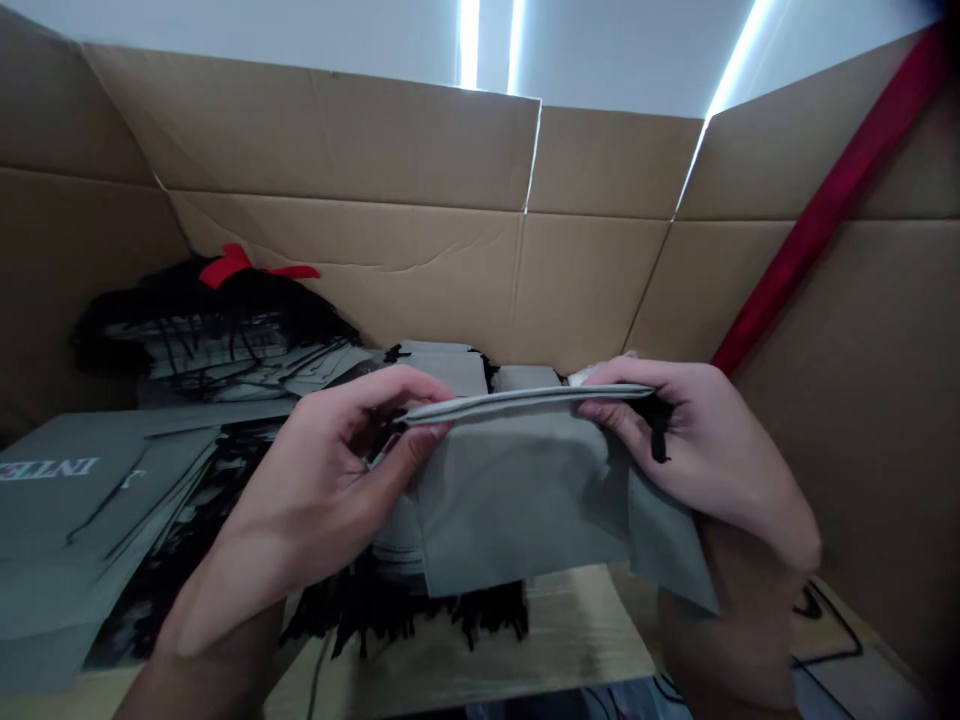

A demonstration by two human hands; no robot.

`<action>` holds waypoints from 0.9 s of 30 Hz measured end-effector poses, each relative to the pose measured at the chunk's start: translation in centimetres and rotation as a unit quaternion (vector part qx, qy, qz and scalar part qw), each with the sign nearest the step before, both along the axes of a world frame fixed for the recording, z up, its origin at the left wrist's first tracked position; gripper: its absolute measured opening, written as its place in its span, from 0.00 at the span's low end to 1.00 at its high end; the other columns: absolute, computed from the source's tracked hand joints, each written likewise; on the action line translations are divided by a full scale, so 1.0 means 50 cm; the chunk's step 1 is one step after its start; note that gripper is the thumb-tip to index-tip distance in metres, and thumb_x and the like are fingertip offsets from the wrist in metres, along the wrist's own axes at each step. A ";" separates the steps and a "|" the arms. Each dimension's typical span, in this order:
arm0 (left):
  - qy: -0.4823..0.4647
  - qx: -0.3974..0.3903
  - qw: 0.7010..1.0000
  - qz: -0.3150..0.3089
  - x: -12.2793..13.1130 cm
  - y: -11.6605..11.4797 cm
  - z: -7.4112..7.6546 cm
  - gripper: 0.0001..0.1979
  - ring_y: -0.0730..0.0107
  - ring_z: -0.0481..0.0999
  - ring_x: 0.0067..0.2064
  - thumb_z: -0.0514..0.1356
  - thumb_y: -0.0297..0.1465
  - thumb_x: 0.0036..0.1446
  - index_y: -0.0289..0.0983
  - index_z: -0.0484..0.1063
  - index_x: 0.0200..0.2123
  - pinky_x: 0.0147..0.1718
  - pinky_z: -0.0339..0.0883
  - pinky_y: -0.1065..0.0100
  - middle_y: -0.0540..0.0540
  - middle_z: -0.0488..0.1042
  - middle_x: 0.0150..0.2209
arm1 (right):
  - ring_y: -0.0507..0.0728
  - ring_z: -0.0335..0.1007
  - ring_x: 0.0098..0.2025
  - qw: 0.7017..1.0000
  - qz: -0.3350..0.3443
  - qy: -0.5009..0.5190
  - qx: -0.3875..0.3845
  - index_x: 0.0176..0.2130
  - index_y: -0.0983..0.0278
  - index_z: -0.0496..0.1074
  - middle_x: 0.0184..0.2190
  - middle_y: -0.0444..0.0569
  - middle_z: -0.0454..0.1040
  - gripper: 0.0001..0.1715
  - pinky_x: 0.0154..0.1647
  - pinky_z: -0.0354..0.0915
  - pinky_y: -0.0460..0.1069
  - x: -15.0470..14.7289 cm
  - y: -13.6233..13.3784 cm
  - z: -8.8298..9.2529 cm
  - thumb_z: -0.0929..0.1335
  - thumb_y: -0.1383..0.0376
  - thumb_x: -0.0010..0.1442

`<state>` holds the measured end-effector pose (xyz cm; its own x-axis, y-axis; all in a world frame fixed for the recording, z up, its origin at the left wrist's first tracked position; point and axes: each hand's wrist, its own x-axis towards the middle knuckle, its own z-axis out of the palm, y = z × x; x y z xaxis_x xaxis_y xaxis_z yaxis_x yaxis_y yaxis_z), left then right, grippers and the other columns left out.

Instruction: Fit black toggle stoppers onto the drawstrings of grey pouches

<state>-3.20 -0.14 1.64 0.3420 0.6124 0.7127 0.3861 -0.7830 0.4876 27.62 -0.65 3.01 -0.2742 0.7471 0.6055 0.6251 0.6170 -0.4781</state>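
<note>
Grey piece [525, 500] is held up btwn both hands, approx. ctr of view, above the wooden tabletop [585, 625]. Its layered top edge is stretched roughly horiz. from hand to hand; below it a broad flap is hung, w/ a narrower flap seen on the R side. Edge's L end is pinched by the L hand [322, 480], thumb below & fingers above. R end is pinched likewise by the R hand [712, 440], thumb pressed up from below, fingers on top. A short black cord [659, 442] is seen by the R palm; whether it's attached to the piece can't be told.

Behind/under the held piece, a stack of grey pieces [397, 555] is partly hidden, w/ black fringe [487, 612] spread along its near side. Further back, small grey stacks [442, 368] are set near the cardboard wall [360, 150]. At far L, a pile w/ black strings [225, 335] is topped by a red strip [225, 268]; nearer, large grey panels [67, 530] are laid flat, one w/ partial white lettering. On the R, a dark-red band [825, 200] is run diagonally along the cardboard.
</note>
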 end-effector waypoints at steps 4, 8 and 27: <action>-0.006 -0.027 1.000 -0.006 0.003 0.017 0.001 0.09 0.76 0.65 0.20 0.65 0.30 0.74 0.39 0.82 0.37 0.16 0.56 0.76 0.54 0.74 0.24 | 0.58 0.75 0.33 0.999 -0.023 0.025 -0.014 0.39 0.57 0.81 0.32 0.44 0.81 0.09 0.32 0.65 0.52 -0.007 0.009 0.001 0.75 0.58 0.73; -0.096 -0.050 0.994 0.021 0.005 0.030 -0.012 0.03 0.77 0.66 0.19 0.68 0.31 0.72 0.39 0.84 0.44 0.14 0.52 0.77 0.54 0.75 0.26 | 0.55 0.62 0.28 0.999 -0.043 0.002 -0.013 0.30 0.58 0.72 0.25 0.42 0.68 0.24 0.26 0.57 0.51 -0.006 0.021 -0.004 0.73 0.53 0.77; -0.018 0.166 0.985 -0.032 0.036 0.032 -0.046 0.16 0.64 0.79 0.44 0.71 0.24 0.72 0.48 0.89 0.56 0.43 0.75 0.61 0.48 0.81 0.42 | 0.58 0.78 0.39 0.991 0.061 -0.098 0.073 0.54 0.60 0.83 0.43 0.49 0.85 0.19 0.42 0.69 0.52 -0.045 0.010 -0.029 0.83 0.58 0.68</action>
